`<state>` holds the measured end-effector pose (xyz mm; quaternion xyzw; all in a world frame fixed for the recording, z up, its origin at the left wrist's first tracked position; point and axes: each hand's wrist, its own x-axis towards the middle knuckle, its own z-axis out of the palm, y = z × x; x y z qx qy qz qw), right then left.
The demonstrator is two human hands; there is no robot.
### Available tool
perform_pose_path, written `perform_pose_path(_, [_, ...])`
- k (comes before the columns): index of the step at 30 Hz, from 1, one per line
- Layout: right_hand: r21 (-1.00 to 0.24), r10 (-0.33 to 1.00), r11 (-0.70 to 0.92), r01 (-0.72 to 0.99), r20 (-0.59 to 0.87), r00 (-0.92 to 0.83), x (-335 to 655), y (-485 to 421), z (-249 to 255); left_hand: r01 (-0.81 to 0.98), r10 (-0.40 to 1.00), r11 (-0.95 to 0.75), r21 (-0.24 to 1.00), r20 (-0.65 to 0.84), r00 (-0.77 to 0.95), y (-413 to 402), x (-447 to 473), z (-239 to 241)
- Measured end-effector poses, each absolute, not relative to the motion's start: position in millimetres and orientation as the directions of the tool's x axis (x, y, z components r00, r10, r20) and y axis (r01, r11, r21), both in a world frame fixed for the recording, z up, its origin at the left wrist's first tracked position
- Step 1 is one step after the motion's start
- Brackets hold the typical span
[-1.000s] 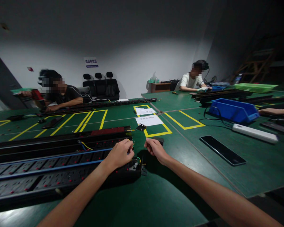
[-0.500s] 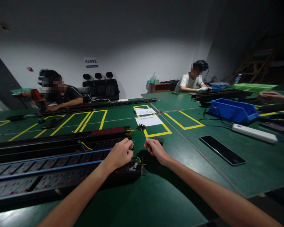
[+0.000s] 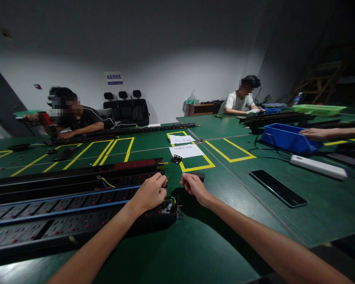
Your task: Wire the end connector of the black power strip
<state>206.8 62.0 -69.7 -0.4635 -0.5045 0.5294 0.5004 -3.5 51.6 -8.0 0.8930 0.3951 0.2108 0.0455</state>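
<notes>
Long black power strips [image 3: 106, 216] with rows of sockets and red dots lie side by side on the left, with blue strips along them. My left hand [image 3: 150, 192] is closed over the right end of one of them, its fingers curled down; the fingertips are partly hidden. Just right of that end, my right hand [image 3: 193, 186] is closed in a pinch above the table; whatever it may hold cannot be made out. Green-yellow wires [image 3: 173, 200] stick out at the nearest strip's end. Behind my right hand lies a small dark block [image 3: 199, 176].
A black bracket [image 3: 176, 159] lies by a white paper sheet [image 3: 187, 152] on the green table [image 3: 225, 228]. To the right are a phone [image 3: 277, 187], a white bar [image 3: 318, 167] and a blue bin [image 3: 284, 138] under another person's hand [image 3: 313, 133]. Two co-workers sit across.
The other person's hand at the right has come down and left onto the blue bin's right side. My own hands have hardly moved.
</notes>
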Motion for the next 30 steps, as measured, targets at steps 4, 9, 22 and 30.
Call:
perform_pose_path(4, [-0.998, 0.998, 0.005, -0.063, 0.009, -0.066, 206.5, 61.2, -67.9, 0.684, 0.721, -0.688, 0.242, 0.336, 0.606, 51.9, -3.3, -8.0])
perform_pose_path(9, [-0.998, 0.998, 0.015, -0.060, 0.019, -0.061, 205.8, 60.9, -67.3, 0.684, 0.716, -0.693, 0.229, 0.332, 0.614, 51.6, -3.7, -7.6])
perform_pose_path(22, [-0.998, 0.998, 0.025, -0.065, 0.029, -0.063, 206.1, 60.2, -67.6, 0.647, 0.701, -0.712, 0.275, 0.345, 0.624, 52.9, -4.5, -9.6])
perform_pose_path(30, [-0.998, 0.997, 0.027, -0.062, 0.031, -0.070, 206.5, 59.8, -66.0, 0.613, 0.683, -0.730, 0.301, 0.348, 0.642, 53.9, -5.0, -12.2])
